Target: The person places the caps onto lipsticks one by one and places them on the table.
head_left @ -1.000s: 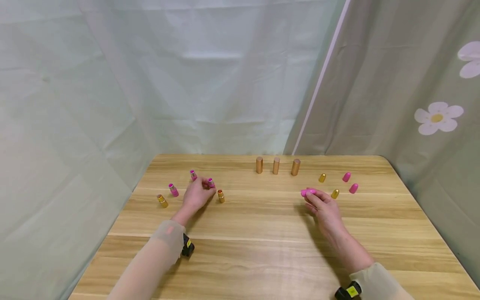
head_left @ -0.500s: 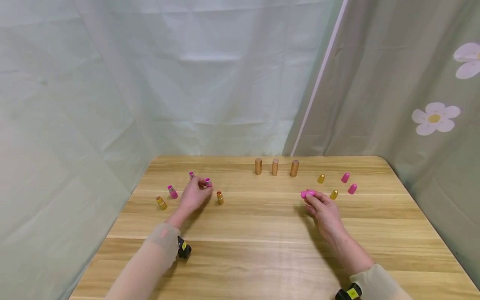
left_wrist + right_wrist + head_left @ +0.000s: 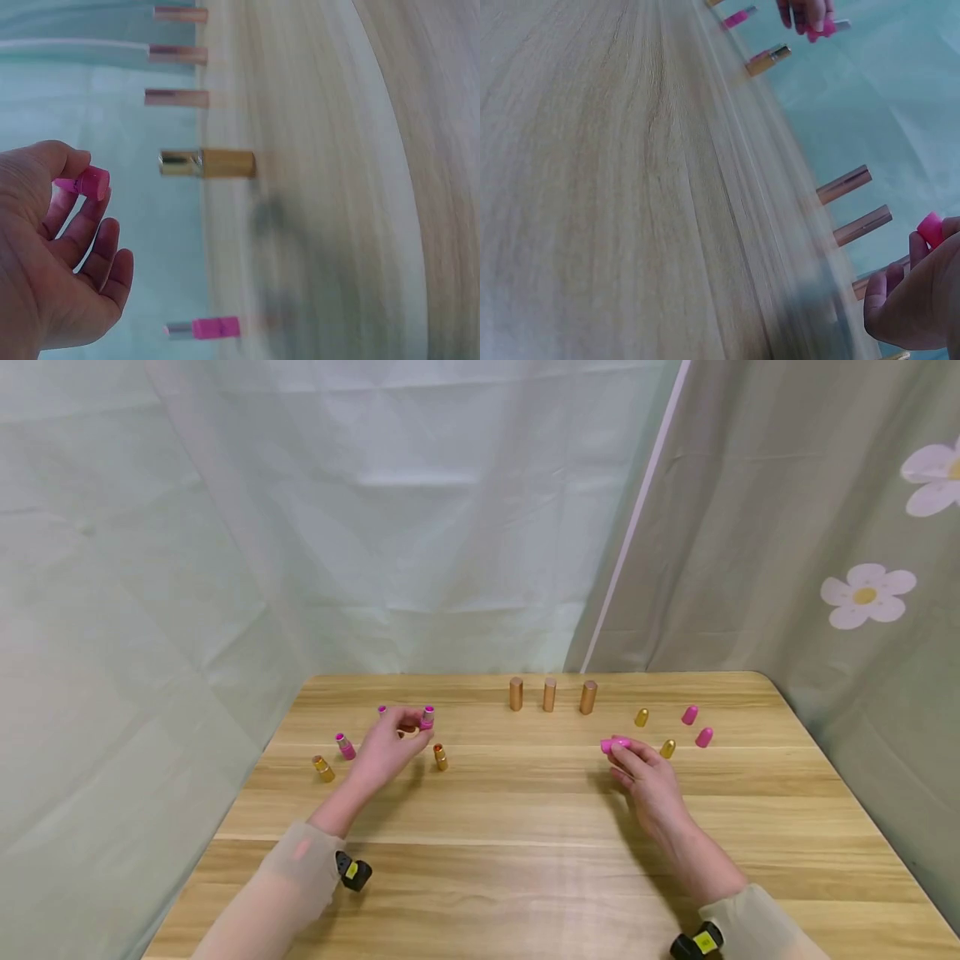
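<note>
My left hand (image 3: 386,747) pinches an uncapped pink lipstick tube (image 3: 427,722) between thumb and fingers. In the left wrist view this pink tube (image 3: 91,183) is raised off the table. Beneath and around the hand stand a gold lipstick tube (image 3: 440,757), a second gold tube (image 3: 323,768) and a pink tube (image 3: 346,747). Another pink tube (image 3: 382,711) is mostly hidden behind the hand. On the right side, my right hand (image 3: 651,781) holds a pink lipstick cap (image 3: 614,745) sideways above the table. The right wrist view shows this cap (image 3: 931,229) at its fingertips.
Three closed copper lipsticks (image 3: 550,695) stand along the back of the wooden table (image 3: 495,877). Gold caps (image 3: 667,749) and pink caps (image 3: 703,737) stand to the right, close beyond the right hand. A pale curtain (image 3: 450,527) hangs behind the table.
The left hand has lifted the pink lipstick tube off the table and shifted it slightly to the right. The right hand stays in place with its cap.
</note>
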Motion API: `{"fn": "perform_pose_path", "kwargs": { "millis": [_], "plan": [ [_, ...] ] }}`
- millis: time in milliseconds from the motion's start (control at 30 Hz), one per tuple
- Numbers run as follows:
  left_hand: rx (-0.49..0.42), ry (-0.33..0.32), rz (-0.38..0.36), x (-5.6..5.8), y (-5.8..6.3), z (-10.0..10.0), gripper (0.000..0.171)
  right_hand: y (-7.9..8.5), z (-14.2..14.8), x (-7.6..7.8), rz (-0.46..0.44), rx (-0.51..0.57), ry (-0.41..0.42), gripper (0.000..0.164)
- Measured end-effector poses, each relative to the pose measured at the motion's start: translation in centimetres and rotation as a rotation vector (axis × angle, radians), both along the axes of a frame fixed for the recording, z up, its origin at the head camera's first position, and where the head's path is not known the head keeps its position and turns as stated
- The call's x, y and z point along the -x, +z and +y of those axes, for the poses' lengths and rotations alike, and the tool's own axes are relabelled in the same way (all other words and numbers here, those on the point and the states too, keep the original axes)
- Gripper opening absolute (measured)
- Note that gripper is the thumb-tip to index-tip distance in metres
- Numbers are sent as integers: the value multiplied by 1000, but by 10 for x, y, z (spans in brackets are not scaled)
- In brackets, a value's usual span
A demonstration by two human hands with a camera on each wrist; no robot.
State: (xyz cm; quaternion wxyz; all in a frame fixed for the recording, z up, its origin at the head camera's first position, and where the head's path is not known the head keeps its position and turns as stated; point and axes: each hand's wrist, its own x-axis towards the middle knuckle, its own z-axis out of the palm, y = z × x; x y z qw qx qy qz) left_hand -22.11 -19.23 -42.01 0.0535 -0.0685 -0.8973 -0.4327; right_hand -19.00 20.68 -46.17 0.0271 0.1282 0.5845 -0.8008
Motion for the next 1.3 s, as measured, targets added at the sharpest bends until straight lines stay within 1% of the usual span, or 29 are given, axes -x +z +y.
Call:
{"fn": "perform_pose_path", "kwargs": {
  "millis": [167,300,467,633,733,833,1067,1300],
  "plan": [
    [31,-70,25,-9,12,17,33,3,-1,-1,-1,-6,8,36],
    [78,-115,49,-13,16,29,28,3,-2,-1,1,-1,6,31],
    [160,-163,131,-14,14,40,22,2,-2,-1,9,13,-1,20],
    [263,-189,202,-16,10,51,22,1,-2,-1,16,14,-6,15],
    [305,-206,200,-17,7,58,26,0,-2,-2,19,16,-7,14],
    [311,-225,183,-18,5,64,29,0,-3,-3,23,11,-5,15],
    [290,-260,158,-19,3,81,19,-2,-9,-1,30,8,2,24],
    [309,-288,136,-18,1,100,19,-4,-22,-3,69,17,30,36]
  ]
}}
